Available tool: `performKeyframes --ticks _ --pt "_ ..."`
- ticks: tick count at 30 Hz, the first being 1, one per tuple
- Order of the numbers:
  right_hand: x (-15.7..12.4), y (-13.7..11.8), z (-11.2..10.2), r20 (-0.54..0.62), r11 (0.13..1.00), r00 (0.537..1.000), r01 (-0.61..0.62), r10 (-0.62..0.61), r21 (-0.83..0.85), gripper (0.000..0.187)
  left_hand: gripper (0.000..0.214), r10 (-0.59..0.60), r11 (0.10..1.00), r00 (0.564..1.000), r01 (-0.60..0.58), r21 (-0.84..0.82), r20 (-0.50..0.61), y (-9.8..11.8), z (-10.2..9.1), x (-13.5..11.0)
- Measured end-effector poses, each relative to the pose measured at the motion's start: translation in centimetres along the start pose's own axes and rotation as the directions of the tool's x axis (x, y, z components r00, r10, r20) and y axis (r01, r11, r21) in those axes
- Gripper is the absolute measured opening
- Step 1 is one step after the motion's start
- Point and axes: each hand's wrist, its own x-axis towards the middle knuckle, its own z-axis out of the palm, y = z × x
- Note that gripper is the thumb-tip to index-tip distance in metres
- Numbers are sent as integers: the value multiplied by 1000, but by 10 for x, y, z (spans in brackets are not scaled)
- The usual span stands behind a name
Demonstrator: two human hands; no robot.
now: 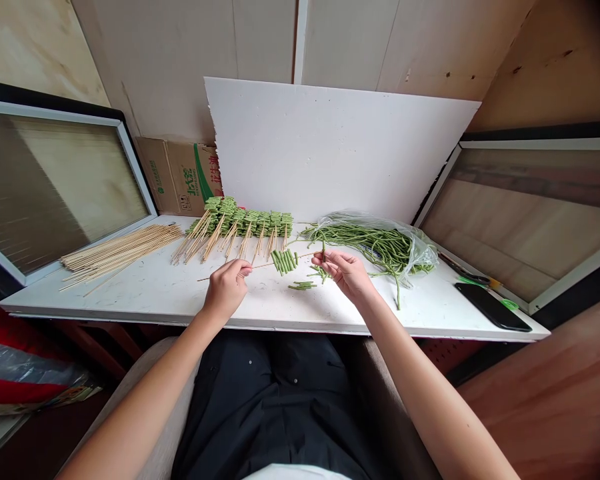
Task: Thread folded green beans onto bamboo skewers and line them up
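Observation:
My left hand (pixel 229 285) is closed around a thin wooden skewer (pixel 263 265) that points to the right. Several short green bean pieces (pixel 285 262) are threaded crosswise on it, side by side. At the skewer's right end, my right hand (pixel 344 270) pinches one more green bean piece (pixel 323 251) between thumb and fingers. Whether the tip has gone through that piece is too small to tell. Just below, loose cut bean pieces (pixel 303 285) lie on the white table (pixel 260 303), and more cut pieces (pixel 321 272) rest beside my right fingers.
Finished bean skewers (pixel 253 220) are stacked at the back. Bare skewers (pixel 125 250) lie in a pile at left. A clear plastic bag (pixel 423 250) with long beans (pixel 375 241) stands at right, near a black phone (pixel 493 307) and scissors (pixel 465 270). Behind are a cardboard box (pixel 173 175) and a white board (pixel 330 153).

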Motion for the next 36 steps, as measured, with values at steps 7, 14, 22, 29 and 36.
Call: performKeyframes --ticks 7,14,22,29,36 --pt "-2 5 7 -80 998 995 54 -57 -36 36 28 0 1000 1000 0 21 -12 0 -4 2" --pt "-6 7 13 -96 998 994 48 -52 -35 39 32 111 994 992 -110 23 -52 -1 -3 1" --pt "-7 9 16 -105 999 993 50 -51 -7 41 36 174 985 979 -173 20 -102 -5 -2 0" --pt "-10 21 24 -84 998 995 45 -48 -42 41 35 174 983 982 -178 -39 -75 8 2 -2" --pt "-10 31 32 -93 999 995 32 -32 -10 39 33 155 986 983 -160 -48 -99 20 2 0"
